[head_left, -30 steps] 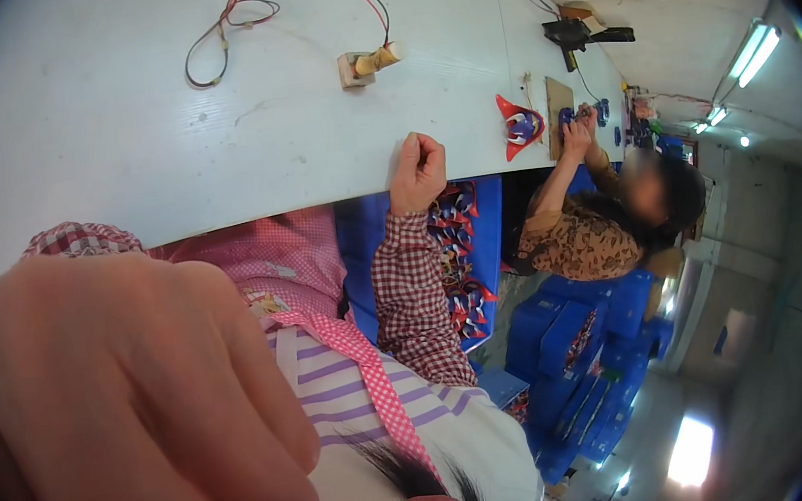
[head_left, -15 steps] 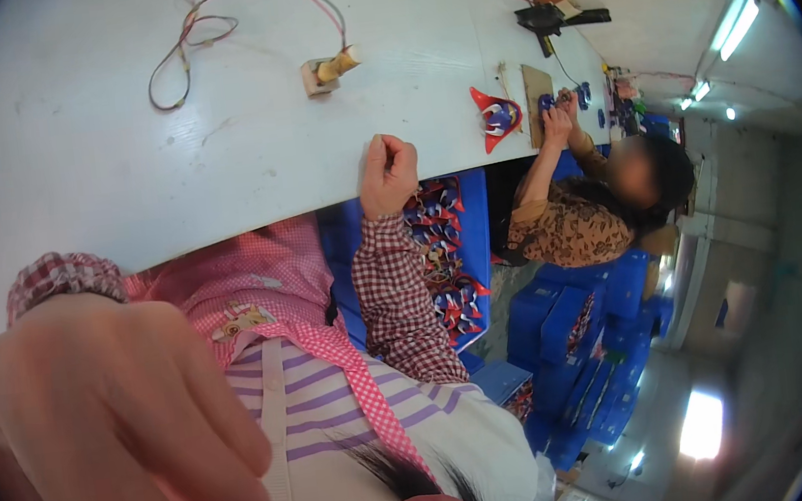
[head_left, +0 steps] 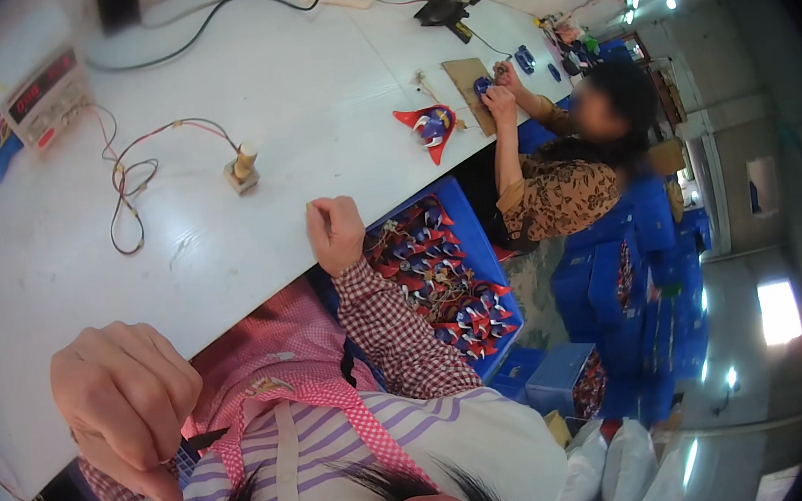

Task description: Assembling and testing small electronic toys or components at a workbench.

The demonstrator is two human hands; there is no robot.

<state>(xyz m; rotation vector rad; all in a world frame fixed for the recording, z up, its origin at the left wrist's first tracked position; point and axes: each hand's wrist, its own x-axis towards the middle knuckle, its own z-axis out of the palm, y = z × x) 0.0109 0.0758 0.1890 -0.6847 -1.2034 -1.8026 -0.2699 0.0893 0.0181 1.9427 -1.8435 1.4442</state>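
My left hand hangs in front of my body by the table's near edge, its fingers curled in; no object shows in it. My right hand rests at the table edge in a loose fist with nothing visible in it. Ahead of the hands, a small wooden block with a peg stands on the white table, with thin red and black wires attached. Right of it lies a red, blue and white plastic piece. Below my right hand is a blue bin full of similar pieces.
A power supply box with a lit display stands at the far left. Across the table, a co-worker handles a small blue part beside a brown board. A black hand tool lies farther back. Stacked blue crates fill the right.
My left hand has moved away from close to the camera, down toward the table edge. The view has shifted, bringing in the power supply box. My right hand keeps its loose fist.
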